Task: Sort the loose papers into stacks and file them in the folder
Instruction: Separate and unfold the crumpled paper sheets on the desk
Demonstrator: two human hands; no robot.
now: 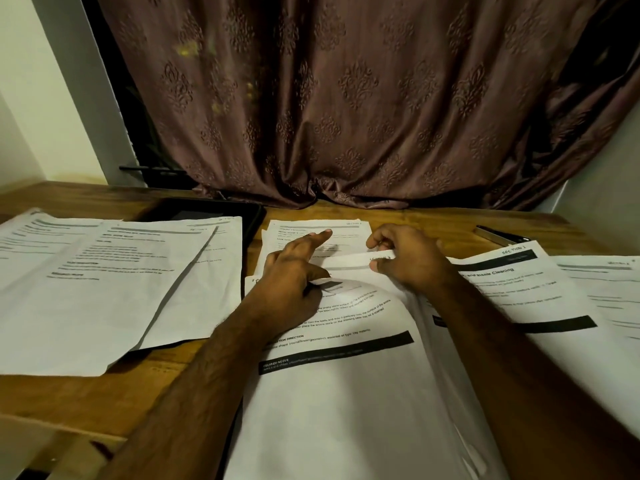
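The top sheet, long axis running away, is pinched by both hands: right hand far corner, left hand nearer edge.

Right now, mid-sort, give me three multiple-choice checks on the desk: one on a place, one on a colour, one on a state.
1. Where does the pen lie?
A. far right of the table
B. on the left stack
C. under the tablet

2. What colour is the curtain?
A. green
B. brownish mauve
C. white

3. What is the right hand doing?
A. resting flat on bare wood
B. holding the pen
C. pinching the top edge of a lifted sheet

Answers: 1 A, it lies on the wooden table beyond the right papers. 2 B, patterned brownish mauve cloth. 3 C, its fingers curl over the sheet, which bows upward; the left hand also grips it.
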